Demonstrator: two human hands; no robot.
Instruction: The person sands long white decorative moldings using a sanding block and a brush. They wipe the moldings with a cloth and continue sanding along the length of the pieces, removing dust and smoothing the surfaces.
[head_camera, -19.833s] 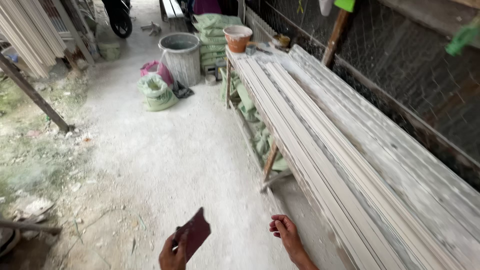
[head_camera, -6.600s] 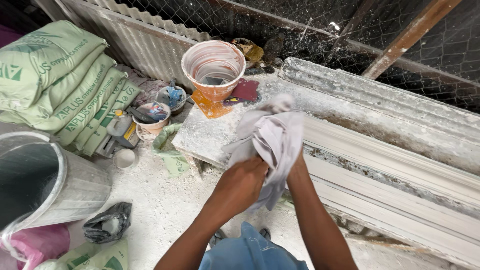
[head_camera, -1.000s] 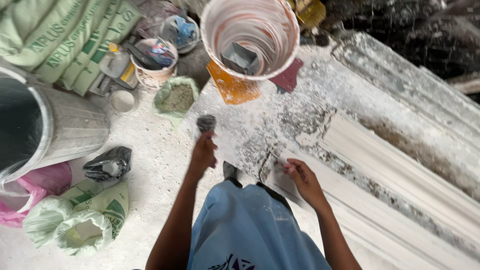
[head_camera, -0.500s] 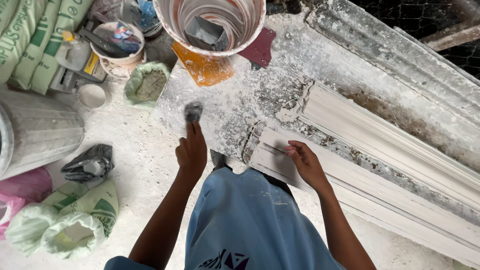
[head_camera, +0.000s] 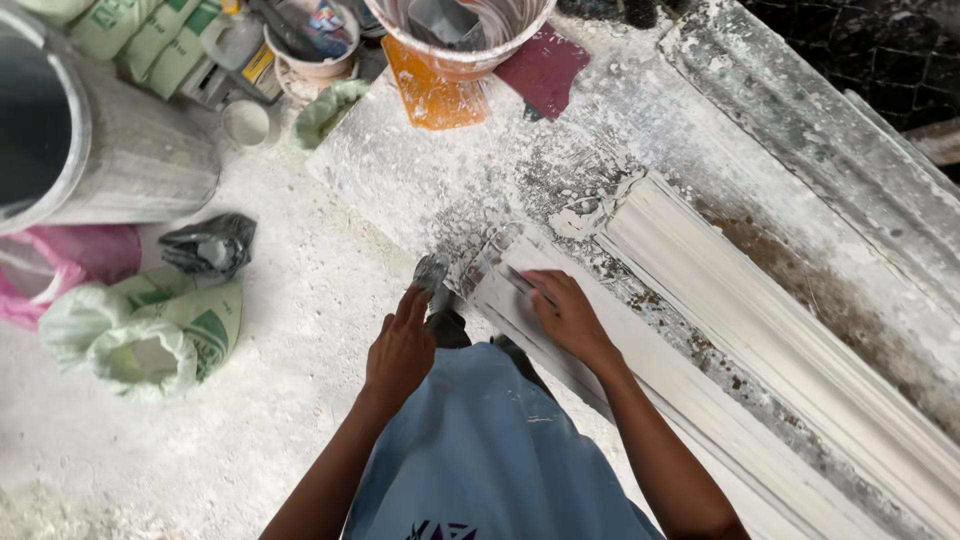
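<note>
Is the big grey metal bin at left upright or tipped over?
Upright: the grey metal bin stands on the dusty floor, its open mouth facing up, the interior dark.

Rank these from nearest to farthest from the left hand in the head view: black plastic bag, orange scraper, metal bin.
From the left hand:
1. Black plastic bag, on the floor to its left.
2. Orange scraper, up on the bench by the bucket.
3. Metal bin, far upper left.

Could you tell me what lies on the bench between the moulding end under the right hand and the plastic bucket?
Head view: only bare, plaster-crusted bench top between moulding and bucket; orange scraper beside the bucket.
</note>
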